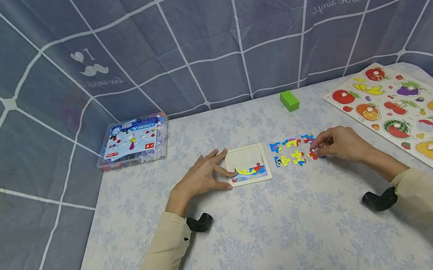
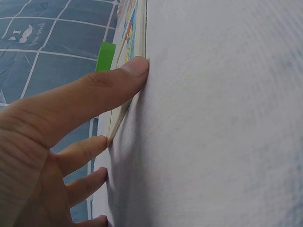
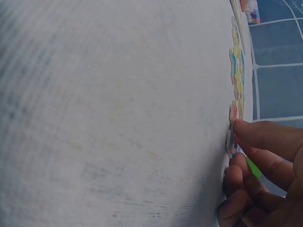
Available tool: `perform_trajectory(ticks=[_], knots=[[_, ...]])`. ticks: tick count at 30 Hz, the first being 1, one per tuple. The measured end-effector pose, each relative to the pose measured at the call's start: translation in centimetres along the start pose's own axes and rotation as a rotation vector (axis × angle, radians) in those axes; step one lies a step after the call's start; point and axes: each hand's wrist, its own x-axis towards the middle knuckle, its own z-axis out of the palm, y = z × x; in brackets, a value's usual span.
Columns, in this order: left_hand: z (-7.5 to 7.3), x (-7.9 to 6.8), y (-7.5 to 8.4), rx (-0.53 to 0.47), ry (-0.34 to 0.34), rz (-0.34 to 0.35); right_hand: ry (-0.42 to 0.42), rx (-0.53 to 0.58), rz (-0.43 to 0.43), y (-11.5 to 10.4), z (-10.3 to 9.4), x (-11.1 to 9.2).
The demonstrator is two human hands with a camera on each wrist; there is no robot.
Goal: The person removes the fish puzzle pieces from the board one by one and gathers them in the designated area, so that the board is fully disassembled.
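A square wooden puzzle frame (image 1: 246, 149) lies on the table, its near part filled with a strip of blue, yellow and red picture. My left hand (image 1: 201, 174) spreads over the frame's left side, thumb at the near edge and index fingertip over the filled strip. From the left wrist view, the thumb (image 2: 94, 94) presses along the frame's edge with the other fingers extended. Right of the frame lie several loose jigsaw pieces (image 1: 297, 157). At their right end my right hand (image 1: 340, 144) pinches a red and blue puzzle piece (image 3: 231, 139), fingers curled and partly hiding it.
A green block (image 1: 289, 100) stands behind the pieces. To the right lies a large fruit knob-puzzle board (image 1: 412, 105). A clear plastic box (image 1: 133, 142) with a printed sheet sits at the back left. A grey-blue checked curtain (image 1: 211, 39) hangs behind the table.
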Motion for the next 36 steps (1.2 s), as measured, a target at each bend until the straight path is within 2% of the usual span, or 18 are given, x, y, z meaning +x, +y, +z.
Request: perform_trajectory(ticks=[7,11,14,18,22,27,31,36], knots=[[-0.1,0.0,0.0,-0.007,-0.004,-0.001,0.028,0.004,0.005,-0.5,-0.2,0.0],[-0.1,-0.1,-0.1,-0.009,-0.005,-0.008,0.040,0.026,-0.022,-2.0,0.2,0.6],[-0.2,-0.1,-0.1,-0.016,-0.002,-0.005,0.029,0.047,-0.073,-3.8,1.2,1.3],[-0.1,-0.1,-0.1,-0.025,-0.003,0.001,-0.013,0.071,-0.186,-6.5,3.3,2.5],[-0.1,-0.1,0.0,-0.016,-0.007,0.003,-0.087,0.079,-0.289,-9.0,5.5,3.5],[-0.2,0.0,-0.1,-0.002,-0.013,0.011,-0.174,0.039,-0.371,-11.6,7.8,4.3],[-0.1,0.0,-0.2,-0.005,-0.015,0.025,-0.208,-0.011,-0.401,-12.7,9.1,4.5],[-0.2,-0.1,-0.3,-0.005,-0.011,0.034,-0.221,-0.028,-0.355,-13.4,9.6,4.5]])
